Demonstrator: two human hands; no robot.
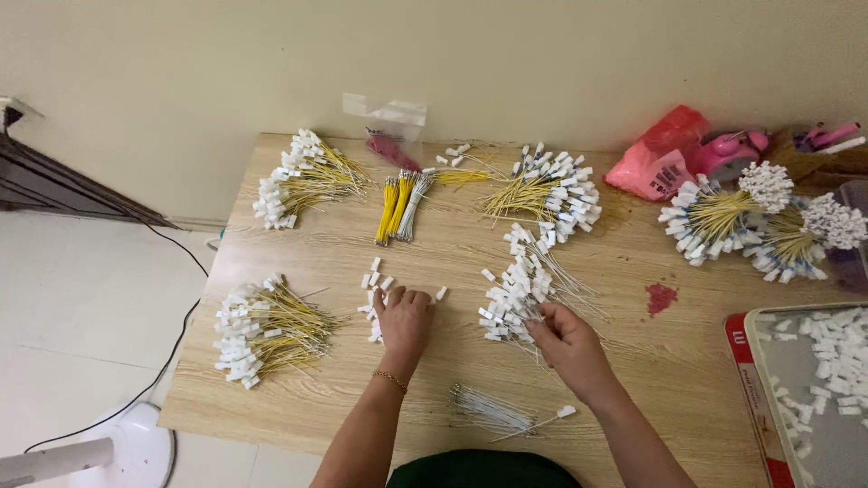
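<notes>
My left hand lies palm down on the wooden table, fingers over a few loose small white plastic connectors. My right hand reaches into a pile of thin white wires with white connectors and pinches at its lower edge. A small bunch of bare white wires lies near the table's front edge, between my forearms.
Bundles of yellow wires with white connectors lie at the left, back left, back middle and right. A tray of loose white connectors sits at the right. Pink bag and clear bag stand by the wall.
</notes>
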